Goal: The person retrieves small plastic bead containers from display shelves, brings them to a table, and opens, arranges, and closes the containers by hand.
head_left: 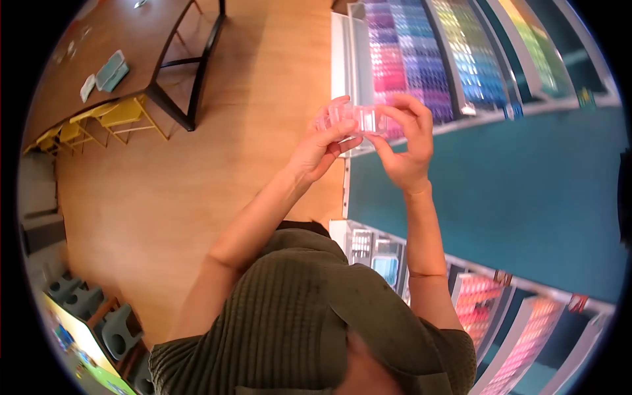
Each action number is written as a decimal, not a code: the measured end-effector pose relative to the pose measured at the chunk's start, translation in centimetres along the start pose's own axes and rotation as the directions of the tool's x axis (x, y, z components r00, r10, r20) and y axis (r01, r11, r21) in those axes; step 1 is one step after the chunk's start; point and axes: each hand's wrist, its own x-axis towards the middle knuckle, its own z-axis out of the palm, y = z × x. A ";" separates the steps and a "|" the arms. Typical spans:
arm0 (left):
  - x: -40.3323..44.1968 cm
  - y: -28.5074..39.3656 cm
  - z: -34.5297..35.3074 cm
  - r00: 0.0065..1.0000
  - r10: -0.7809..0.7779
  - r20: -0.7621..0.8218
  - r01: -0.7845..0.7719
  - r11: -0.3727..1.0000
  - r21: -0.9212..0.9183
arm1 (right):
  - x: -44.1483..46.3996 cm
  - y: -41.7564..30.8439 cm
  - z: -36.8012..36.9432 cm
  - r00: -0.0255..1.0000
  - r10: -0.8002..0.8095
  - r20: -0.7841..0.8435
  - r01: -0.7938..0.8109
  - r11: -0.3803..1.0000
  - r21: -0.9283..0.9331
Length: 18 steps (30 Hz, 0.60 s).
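The left hand [319, 146] holds a clear pink box [361, 120] in the upper middle of the frame, its thumb laid along the near side and its other fingers bent around the far side and below. The right hand [409, 146] is at the box's right end, thumb below and index finger above, set apart from each other with that end between them; its other fingers are bent and slightly spread. Whether the right fingertips press on the box, I cannot tell. The box lies sideways between the hands; its contents are too blurred to tell.

Just beyond the hands, at the upper right, a rack [421, 59] bears rows of small pieces in pink, purple, blue, yellow and green. A teal surface [500, 178] fills the right side, and more rows of pink, red and orange pieces [480, 306] stand at the lower right.

Wood floor [151, 210] spans the left middle. At the upper left, a dark table [141, 39] bears a blue-green basket [112, 71] with a white item [87, 87] beside it; yellow chairs [122, 113] stand along its edge. Grey chairs [120, 332] are at the lower left.
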 end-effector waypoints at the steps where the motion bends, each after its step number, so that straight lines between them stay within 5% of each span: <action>1: 0.6 2.0 -0.9 0.999 0.036 -0.021 -0.036 0.999 0.000 | 2.2 0.4 1.7 0.999 -0.014 0.032 0.014 1.000 0.026; 6: 3.1 11.5 -5.0 0.969 0.215 -0.125 -0.217 0.976 -0.002 | 10.2 3.0 11.8 0.979 0.026 0.203 -0.118 0.883 0.454; 11: 6.8 18.5 -10.1 0.881 0.408 -0.238 -0.407 0.912 0.056 | 19.4 5.3 21.1 0.913 -0.193 0.359 0.034 0.913 0.406; 18: 16.1 29.4 -18.7 0.760 0.525 -0.383 -0.547 0.835 0.060 | 32.9 11.9 36.9 0.729 -0.364 0.579 -0.006 0.843 0.539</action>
